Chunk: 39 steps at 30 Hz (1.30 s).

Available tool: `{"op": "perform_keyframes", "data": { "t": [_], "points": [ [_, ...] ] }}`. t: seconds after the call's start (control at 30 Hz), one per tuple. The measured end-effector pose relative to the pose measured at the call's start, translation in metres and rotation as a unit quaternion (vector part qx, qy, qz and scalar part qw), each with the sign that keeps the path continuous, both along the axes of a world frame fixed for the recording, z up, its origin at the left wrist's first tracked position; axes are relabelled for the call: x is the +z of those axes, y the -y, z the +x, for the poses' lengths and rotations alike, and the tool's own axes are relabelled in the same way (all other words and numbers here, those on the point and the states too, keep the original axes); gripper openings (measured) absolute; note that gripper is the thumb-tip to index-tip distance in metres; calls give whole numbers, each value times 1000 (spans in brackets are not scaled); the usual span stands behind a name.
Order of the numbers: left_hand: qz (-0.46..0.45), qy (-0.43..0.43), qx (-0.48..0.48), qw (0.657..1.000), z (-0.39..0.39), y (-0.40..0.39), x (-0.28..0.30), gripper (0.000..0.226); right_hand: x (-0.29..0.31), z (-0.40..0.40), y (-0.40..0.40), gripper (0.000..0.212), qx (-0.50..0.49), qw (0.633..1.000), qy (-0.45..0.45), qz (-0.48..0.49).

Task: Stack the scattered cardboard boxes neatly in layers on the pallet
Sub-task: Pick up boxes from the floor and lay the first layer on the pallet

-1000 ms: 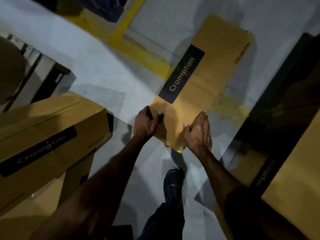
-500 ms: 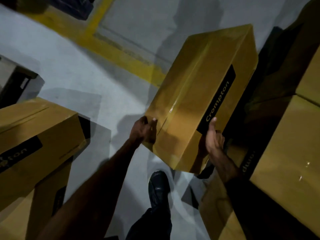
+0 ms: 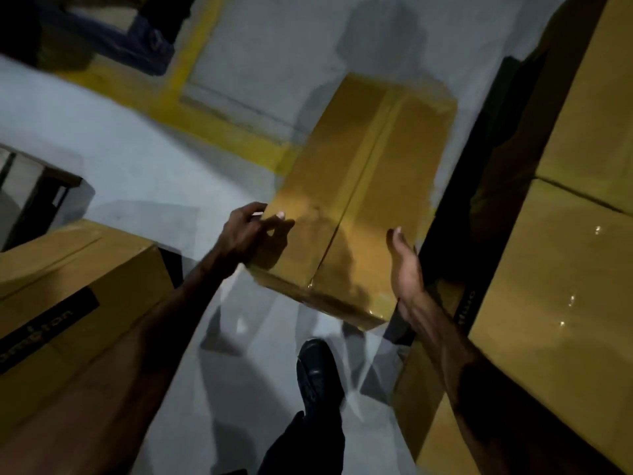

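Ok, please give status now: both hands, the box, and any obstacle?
Left hand grips box corner; right hand flat against its side. Box lifted, tilted. Stacked boxes close on right.

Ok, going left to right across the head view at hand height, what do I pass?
Labelled box on the left → left hand → carried box → right hand → stacked boxes on the right.
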<state>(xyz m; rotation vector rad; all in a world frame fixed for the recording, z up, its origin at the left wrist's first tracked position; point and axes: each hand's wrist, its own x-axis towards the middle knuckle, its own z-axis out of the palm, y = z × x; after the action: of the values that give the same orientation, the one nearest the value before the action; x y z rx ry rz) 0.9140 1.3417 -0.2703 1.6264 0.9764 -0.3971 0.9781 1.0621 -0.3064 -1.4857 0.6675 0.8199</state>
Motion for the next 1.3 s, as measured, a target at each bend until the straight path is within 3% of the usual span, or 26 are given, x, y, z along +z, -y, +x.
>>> {"op": "perform_keyframes", "data": {
  "t": [0.13, 0.23, 0.33, 0.5, 0.67, 0.8, 0.87, 1.0, 1.1, 1.17, 1.3],
  "points": [
    [9, 81, 27, 996, -5, -4, 115, 23, 78, 0, 2, 52, 1, 994, -9, 111],
    [21, 127, 29, 991, -13, 14, 202, 25, 154, -4, 20, 49, -24, 977, -63, 203],
    [9, 135, 70, 988, -28, 52, 296, 23, 237, -13, 49, 48, -22, 974, -35, 221],
    [44, 168, 90, 981, -77, 144, 421, 50, 365, -37, 135, 30, 12, 973, 18, 231],
    [20, 222, 87, 971, -131, 281, 531, 42, 472, -78, 262, 37, 13, 961, 86, 261],
    [-28, 280, 71, 957, -159, 403, 605, 36, 550, -125, 389, 21, -32, 960, 142, 240],
    [-53, 299, 38, 952, -162, 458, 630, 38, 577, -142, 446, 20, -59, 961, 152, 225],
    [-100, 312, -33, 944, -155, 556, 657, 58, 611, -170, 550, 42, -134, 952, 191, 196],
    [-115, 305, -74, 942, -140, 609, 647, 43, 621, -197, 616, 40, -182, 947, 206, 164],
    [-118, 288, -95, 946, -131, 640, 634, 28, 620, -214, 653, 13, -218, 941, 212, 149],
    [-169, 243, -156, 942, -129, 711, 607, 21, 603, -256, 721, 23, -282, 933, 199, 105]
  ]
}}
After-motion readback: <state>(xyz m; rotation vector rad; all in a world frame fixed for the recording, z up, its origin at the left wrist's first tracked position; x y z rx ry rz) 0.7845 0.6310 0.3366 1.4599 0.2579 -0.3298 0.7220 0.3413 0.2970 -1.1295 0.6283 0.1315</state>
